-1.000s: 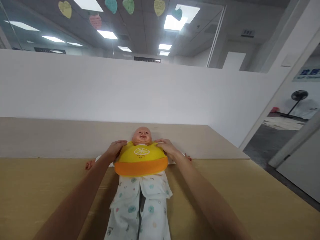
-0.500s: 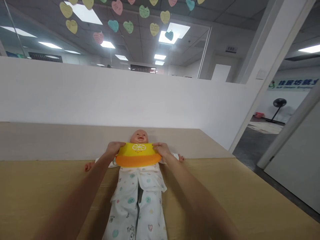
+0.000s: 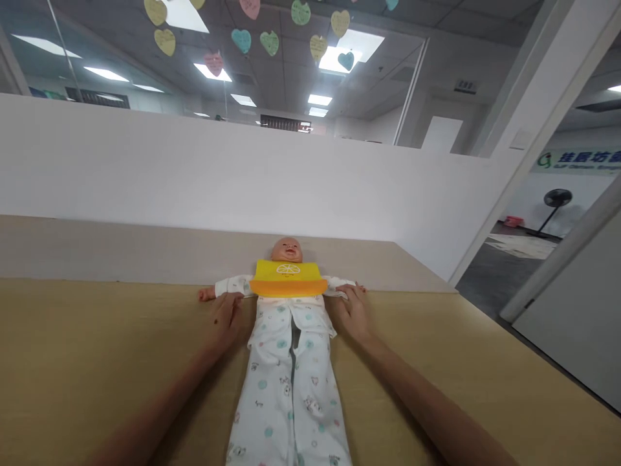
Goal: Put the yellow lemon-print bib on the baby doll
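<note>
A baby doll (image 3: 286,250) lies on its back with its arms spread, dressed in a white printed top and trousers (image 3: 272,382). Across its chest, just under the chin, rests a yellow bib (image 3: 288,272) with an orange lower pocket and a lemon-slice print. My left hand (image 3: 227,314) is beside the doll's sleeve on the left, fingers loosely extended and holding nothing. On the other side, my right hand (image 3: 354,314) has its fingers apart at the edge of the other sleeve; whether they touch the cloth is hard to tell. Neither hand is on the bib.
The doll lies on a wood-coloured table (image 3: 121,362) with a paler strip (image 3: 145,249) at its back. A low white wall (image 3: 218,175) with glass above stands behind. To the right are a doorway, a door (image 3: 577,323) and a black standing fan (image 3: 557,199).
Both hands have let go of the bib's upper corners and moved down and outward to the doll's sleeves. The bib stays on the chest. The camera view has shifted slightly.
</note>
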